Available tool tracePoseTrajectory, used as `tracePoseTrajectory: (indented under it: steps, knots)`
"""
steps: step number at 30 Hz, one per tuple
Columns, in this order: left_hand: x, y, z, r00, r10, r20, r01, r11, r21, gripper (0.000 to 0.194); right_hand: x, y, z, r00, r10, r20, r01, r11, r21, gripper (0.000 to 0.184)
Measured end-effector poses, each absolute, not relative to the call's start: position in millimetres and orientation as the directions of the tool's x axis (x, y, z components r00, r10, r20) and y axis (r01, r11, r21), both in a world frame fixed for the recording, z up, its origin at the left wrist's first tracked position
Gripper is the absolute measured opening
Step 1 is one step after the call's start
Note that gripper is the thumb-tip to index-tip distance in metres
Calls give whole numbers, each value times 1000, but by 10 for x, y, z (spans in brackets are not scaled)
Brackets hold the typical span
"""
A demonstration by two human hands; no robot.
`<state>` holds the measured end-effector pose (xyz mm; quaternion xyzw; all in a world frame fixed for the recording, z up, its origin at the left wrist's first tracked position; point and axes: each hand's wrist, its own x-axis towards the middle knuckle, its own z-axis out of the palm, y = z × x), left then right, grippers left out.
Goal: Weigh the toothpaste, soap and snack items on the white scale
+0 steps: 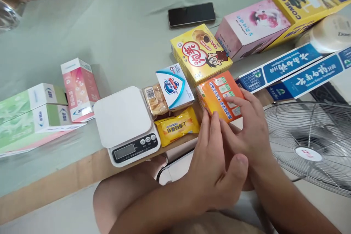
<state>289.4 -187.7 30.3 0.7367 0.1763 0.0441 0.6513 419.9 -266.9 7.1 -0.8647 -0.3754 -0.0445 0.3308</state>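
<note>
Your half-curled right hand (248, 131) rests on the glossy orange pack (218, 93) right of centre, its grip unclear; your left hand (211, 172), fingers straight, clasping nothing, touches the lower edge. Crinkly yellow soap (178, 127) and a boxy carton (200, 56) crowd it; a wire-caged fan (308, 153) fills lower right.

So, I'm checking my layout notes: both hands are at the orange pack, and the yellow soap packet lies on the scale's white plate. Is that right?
Not quite: the head view shows the yellow soap packet lying beside the scale, not on its white plate. The rest stands: the left hand and right hand are both at the orange pack.
</note>
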Motion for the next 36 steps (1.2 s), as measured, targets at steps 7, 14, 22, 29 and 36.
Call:
tracePoseTrajectory:
  steps: [7,14,22,29,36]
  knots:
    - [2890,-1854,267,922,370,-113,179,-148,973,84,4220,-2667,13,667,658,350,706,-408,-579,44]
    - [2797,-1345,421,661,674,329,318,-649,691,60,4211,-2728,-140,621,518,589,766,-241,-596,42]
    - [2916,-930,347,728,681,81,583,-677,449,58,4268,-2736,-253,624,507,594,742,-149,-653,43]
    - [2916,-895,427,694,717,70,608,-635,475,60,4309,-2780,-256,665,504,552,683,-111,-722,44]
    - [2626,-1056,513,786,602,-142,613,-729,305,102,4273,-2800,-252,684,506,525,655,-111,-747,41]
